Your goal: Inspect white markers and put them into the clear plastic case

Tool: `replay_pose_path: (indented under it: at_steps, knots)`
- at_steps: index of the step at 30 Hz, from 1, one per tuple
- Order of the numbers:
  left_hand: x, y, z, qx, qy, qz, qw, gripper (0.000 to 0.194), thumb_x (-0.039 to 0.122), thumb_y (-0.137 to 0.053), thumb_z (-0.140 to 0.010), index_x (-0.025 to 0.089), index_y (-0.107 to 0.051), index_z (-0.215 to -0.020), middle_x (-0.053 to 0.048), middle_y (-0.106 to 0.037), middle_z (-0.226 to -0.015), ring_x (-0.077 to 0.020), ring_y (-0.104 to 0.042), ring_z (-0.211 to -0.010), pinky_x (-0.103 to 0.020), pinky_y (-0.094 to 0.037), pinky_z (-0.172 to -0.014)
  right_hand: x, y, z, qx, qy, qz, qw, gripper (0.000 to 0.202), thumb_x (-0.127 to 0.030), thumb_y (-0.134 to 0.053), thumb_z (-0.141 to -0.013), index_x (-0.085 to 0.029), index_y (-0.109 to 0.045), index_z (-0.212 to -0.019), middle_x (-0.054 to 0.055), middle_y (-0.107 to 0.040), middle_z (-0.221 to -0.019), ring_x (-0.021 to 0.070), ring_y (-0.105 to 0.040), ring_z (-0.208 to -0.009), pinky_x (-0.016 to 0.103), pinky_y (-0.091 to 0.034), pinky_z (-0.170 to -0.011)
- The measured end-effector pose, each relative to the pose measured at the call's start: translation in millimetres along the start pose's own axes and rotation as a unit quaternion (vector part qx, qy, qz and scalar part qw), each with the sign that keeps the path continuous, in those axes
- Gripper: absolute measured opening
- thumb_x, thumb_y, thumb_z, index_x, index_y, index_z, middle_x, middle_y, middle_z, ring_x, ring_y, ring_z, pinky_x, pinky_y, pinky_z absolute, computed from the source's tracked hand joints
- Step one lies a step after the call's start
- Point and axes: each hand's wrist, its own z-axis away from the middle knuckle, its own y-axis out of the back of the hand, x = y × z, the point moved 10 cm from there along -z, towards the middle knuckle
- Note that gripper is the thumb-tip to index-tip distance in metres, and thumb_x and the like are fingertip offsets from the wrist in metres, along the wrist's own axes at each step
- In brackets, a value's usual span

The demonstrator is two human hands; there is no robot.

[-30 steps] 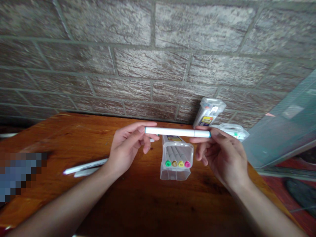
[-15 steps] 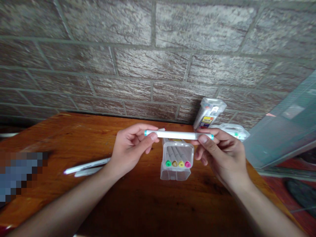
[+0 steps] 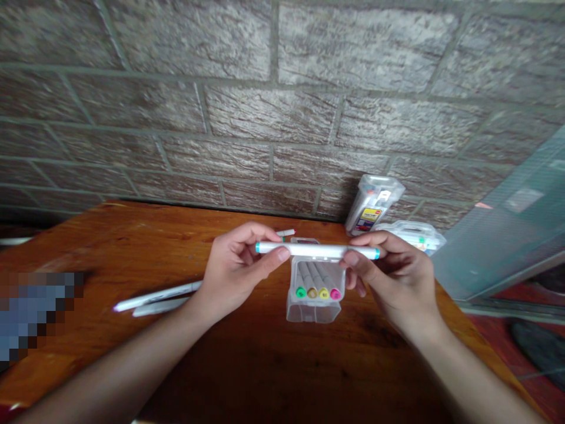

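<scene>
A white marker [image 3: 315, 250] with turquoise ends lies level between my two hands, raised above the table. My left hand [image 3: 238, 268] pinches it near its left end, thumb in front. Near the right end, my right hand [image 3: 392, 274] grips it between thumb and fingers. Just beyond and below the marker, a clear plastic case [image 3: 314, 311] lies open on the table, its mouth towards me. Inside it are several markers [image 3: 318, 280] with green, brown-gold, yellow and pink ends. The marker covers part of the case.
Loose white markers [image 3: 154, 297] lie on the wooden table [image 3: 282, 365] at the left; more marker ends [image 3: 286, 233] show behind my left hand. A filled clear case [image 3: 374, 203] stands by the brick wall [image 3: 247, 112], beside another clear case [image 3: 417, 235].
The marker has come down slightly and shifted a little left, with both hands still on it. Marker ends behind my left hand show more clearly now.
</scene>
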Motion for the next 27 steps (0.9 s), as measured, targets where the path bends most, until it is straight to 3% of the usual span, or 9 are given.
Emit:
replay_pose_path:
  at_steps: [7, 14, 22, 27]
  knots:
    - [-8, 3.4, 0, -0.006, 0.011, 0.037, 0.999, 0.018, 0.032, -0.086, -0.088, 0.017, -0.077, -0.094, -0.002, -0.074, -0.07, -0.0098, -0.056, -0.047, -0.022, -0.042, -0.046, 2, -1, -1, -0.017, -0.014, -0.036, 0.999, 0.018, -0.032, -0.09, -0.087, -0.021, -0.079, -0.096, 0.004, -0.081, -0.071, 0.0138, -0.067, -0.044, 0.02, -0.048, -0.036]
    - [3, 0.6, 0, 0.004, -0.013, 0.007, 1.0, 0.017, 0.027, -0.091, -0.082, 0.019, -0.076, -0.084, 0.003, -0.065, -0.058, -0.0108, -0.055, -0.048, -0.023, -0.04, -0.048, 1, -1, -1, -0.002, -0.007, 0.013, 1.0, 0.028, -0.028, -0.099, -0.074, -0.02, -0.077, -0.09, 0.001, -0.076, -0.061, 0.0133, -0.063, -0.039, 0.02, -0.047, -0.034]
    - [4, -1.0, 0, 0.001, -0.018, 0.006, 1.0, 0.015, 0.023, -0.091, -0.08, 0.02, -0.077, -0.082, 0.0, -0.07, -0.066, -0.014, -0.064, -0.062, -0.025, -0.049, -0.061, 3, -2, -1, -0.011, -0.017, -0.009, 1.0, 0.024, -0.031, -0.096, -0.08, -0.021, -0.076, -0.087, 0.001, -0.076, -0.064, 0.012, -0.063, -0.041, 0.019, -0.047, -0.035]
    - [0, 0.5, 0, 0.001, 0.005, 0.014, 1.0, 0.02, 0.034, -0.091, -0.082, 0.02, -0.077, -0.084, 0.001, -0.066, -0.059, -0.0148, -0.06, -0.056, -0.026, -0.044, -0.053, 4, -2, 0, -0.016, -0.018, -0.018, 1.0, 0.02, -0.032, -0.091, -0.085, -0.02, -0.077, -0.092, 0.002, -0.077, -0.066, 0.0126, -0.065, -0.041, 0.02, -0.048, -0.035]
